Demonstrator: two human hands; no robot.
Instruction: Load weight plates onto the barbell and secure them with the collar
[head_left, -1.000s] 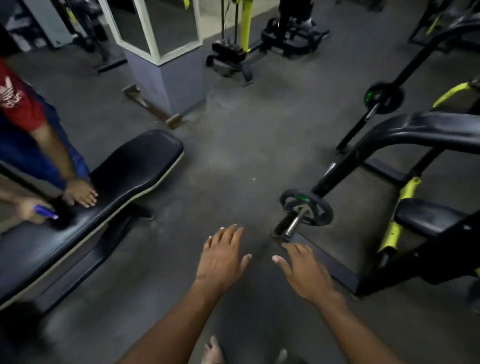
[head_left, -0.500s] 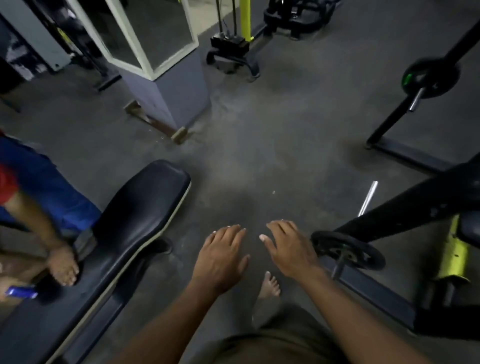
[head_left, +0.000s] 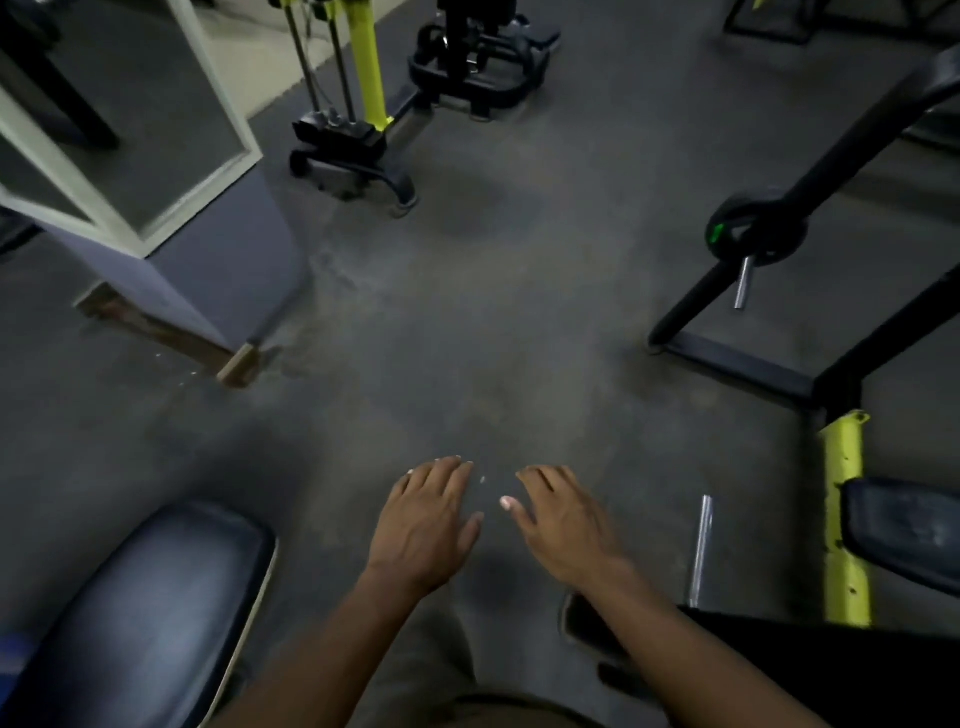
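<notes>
My left hand (head_left: 426, 525) and my right hand (head_left: 563, 519) hover palm-down over the grey floor, fingers apart, holding nothing. A black weight plate with a green mark (head_left: 753, 234) sits on a steel peg (head_left: 743, 288) of a black machine frame at the right, well ahead of both hands. A second bare steel sleeve (head_left: 701, 551) shows just right of my right hand; the near plate below it is mostly hidden by my right arm. No collar is in sight.
A black padded bench (head_left: 135, 618) lies at the lower left. A mirrored grey pillar (head_left: 171, 218) stands at the left. A yellow and black cable machine (head_left: 363, 119) is ahead. A yellow post (head_left: 844, 519) and dark pad (head_left: 904, 530) are at the right.
The view has moved forward and tilted up. The near plate has slid under my right arm, the far plate looms larger, and the other person at the bench has left the frame.
</notes>
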